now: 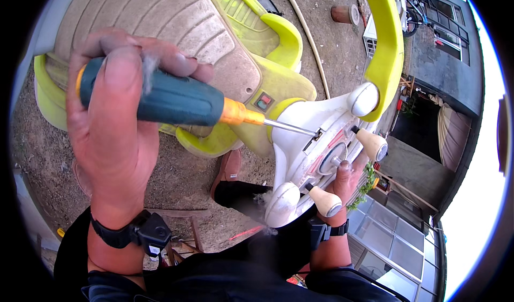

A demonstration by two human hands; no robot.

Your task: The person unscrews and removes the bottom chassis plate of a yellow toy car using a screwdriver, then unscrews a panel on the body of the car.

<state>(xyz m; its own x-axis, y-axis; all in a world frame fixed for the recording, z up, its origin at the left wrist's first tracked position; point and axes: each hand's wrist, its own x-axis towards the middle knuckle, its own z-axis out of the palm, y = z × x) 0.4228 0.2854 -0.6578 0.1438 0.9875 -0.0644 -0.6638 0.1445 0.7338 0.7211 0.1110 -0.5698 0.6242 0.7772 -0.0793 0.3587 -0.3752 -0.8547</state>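
Note:
My left hand [120, 114] is wrapped round a screwdriver [182, 101] with a dark green and orange handle. Its thin metal shaft points right, and the tip meets a small slot in the side of a white plastic control head [293, 128]. That head belongs to a yellow-green ride-on toy and carries two cream knobs [324, 201] and a round disc at its centre. On the far side, my right hand [350, 184] grips the head's edge, thumb by the disc, other fingers mostly hidden. A red and green rocker switch [264, 102] sits on the toy's body nearby.
The toy's ribbed, dirty tan seat [160, 23] fills the upper left. A yellow-green curved bar [390, 39] rises beside the head. A pale hose [305, 23] and a brown cylinder [342, 15] lie on the dirt; a brown shoe [227, 172] stands below.

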